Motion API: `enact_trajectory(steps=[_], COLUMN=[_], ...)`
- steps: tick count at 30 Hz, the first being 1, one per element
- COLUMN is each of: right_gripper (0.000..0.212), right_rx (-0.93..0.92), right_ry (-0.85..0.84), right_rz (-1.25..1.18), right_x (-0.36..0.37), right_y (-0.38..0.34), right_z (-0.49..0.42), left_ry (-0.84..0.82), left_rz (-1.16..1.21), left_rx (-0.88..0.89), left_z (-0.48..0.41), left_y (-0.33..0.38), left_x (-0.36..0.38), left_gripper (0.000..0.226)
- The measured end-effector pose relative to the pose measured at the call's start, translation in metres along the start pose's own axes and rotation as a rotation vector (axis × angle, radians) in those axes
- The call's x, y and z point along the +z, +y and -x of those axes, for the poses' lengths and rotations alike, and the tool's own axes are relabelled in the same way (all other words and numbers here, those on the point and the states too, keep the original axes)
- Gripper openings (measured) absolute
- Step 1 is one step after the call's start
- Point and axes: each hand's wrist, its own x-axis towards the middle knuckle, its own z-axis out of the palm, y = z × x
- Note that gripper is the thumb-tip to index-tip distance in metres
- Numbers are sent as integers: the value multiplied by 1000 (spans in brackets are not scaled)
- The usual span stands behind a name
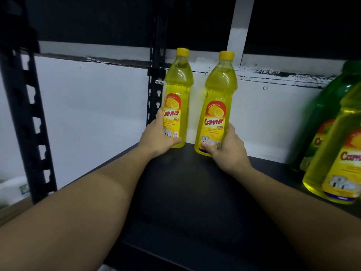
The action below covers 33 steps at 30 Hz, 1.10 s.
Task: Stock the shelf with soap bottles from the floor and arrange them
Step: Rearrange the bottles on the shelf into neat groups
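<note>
Seating two lemon soap bottles upright at the back-left corner of the shelf (185, 192): the left hand (158, 137) is gripping the left bottle (178, 85) beside the post (155, 75), and the right hand (224, 147) is gripping the right bottle (218, 90). Bases should be sitting flat, labels facing forward, before either grip is loosening.

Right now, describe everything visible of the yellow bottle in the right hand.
The yellow bottle is clear plastic full of yellow liquid, with a yellow cap. Its red-and-yellow label reads Cammer, Lemon, with a barcode low down. It stands nearly upright at the back of the black shelf, near the white wall, apart from the other yellow bottle. The right hand grips its lower part, thumb across the label's bottom.
</note>
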Motion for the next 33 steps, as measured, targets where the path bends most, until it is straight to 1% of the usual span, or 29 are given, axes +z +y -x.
enact_trajectory(steps=[7,11,13,15,17,20,22,25,29,31,33], right_gripper=[80,81,81,80,70,51,43,32,23,21,26], right_rx=[-14,-30,-48,-81,-126,-214,-260,-318,-346,-293,-189], right_ry=[0,7,5,-9,-4,12,62,186,339,435,531], right_rz=[-35,-19,2,77,183,227,196,143,208,257,277], right_x=[-2,-5,-11,-24,-41,-70,-93,-133,-192,-219,-243], right_y=[2,-1,-3,-3,-3,-2,-1,8,38,59,81], right_z=[1,3,8,16,29,53,70,92,115,123,129], left_ry=[-59,-44,-15,19,76,206,239,206,147,78,-8], left_rz=[44,19,-41,-98,-162,-211,-221,-202,-126,-65,24], left_rx=[15,15,18,29,38,72,143,247,265,262,252], left_z=[-1,2,7,17,29,50,64,84,105,113,121], left_y=[1,3,5,11,24,56,81,118,168,194,219], left_x=[-2,-5,-5,-6,-7,-10,-10,0,36,61,89], left_gripper=[113,112,111,115,121,115,108,98,87,85,86])
